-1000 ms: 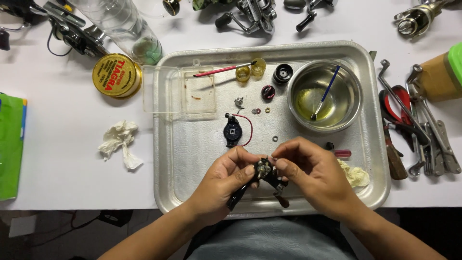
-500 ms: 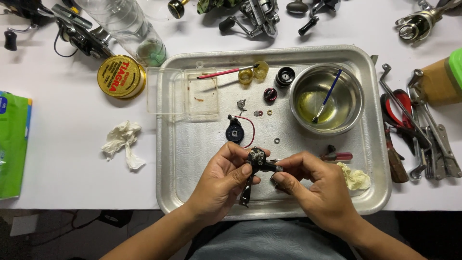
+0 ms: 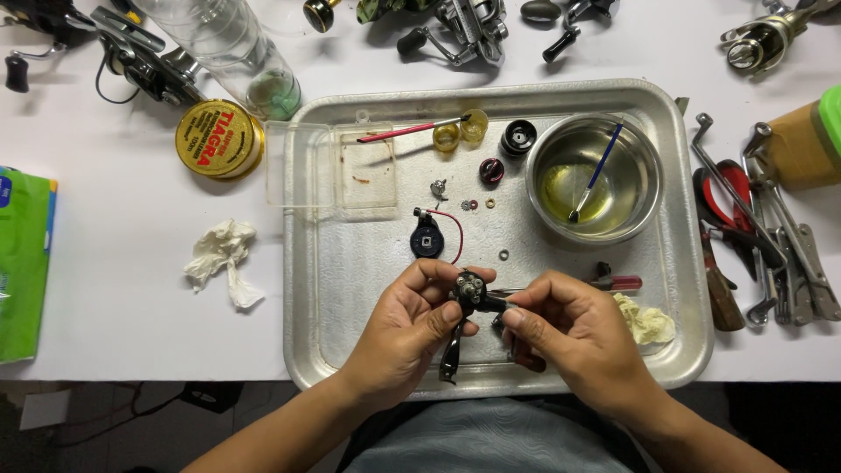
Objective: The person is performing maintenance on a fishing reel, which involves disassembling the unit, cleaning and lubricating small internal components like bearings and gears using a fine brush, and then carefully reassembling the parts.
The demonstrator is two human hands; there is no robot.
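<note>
I have the small black reel part (image 3: 470,292) pinched between my left hand (image 3: 410,322) and my right hand (image 3: 569,333), fingertips closed on it from either side, low over the metal tray (image 3: 350,289) so anything that drops lands there. The loose washers (image 3: 478,204) and the bowl (image 3: 594,175) of oil sit just beyond, within easy reach.

The bowl (image 3: 644,188) sits in the tray (image 3: 333,350) at far right, a brush (image 3: 596,175) in it. The tin (image 3: 217,138) lies left of the tray; tools (image 3: 771,245) lie right.
</note>
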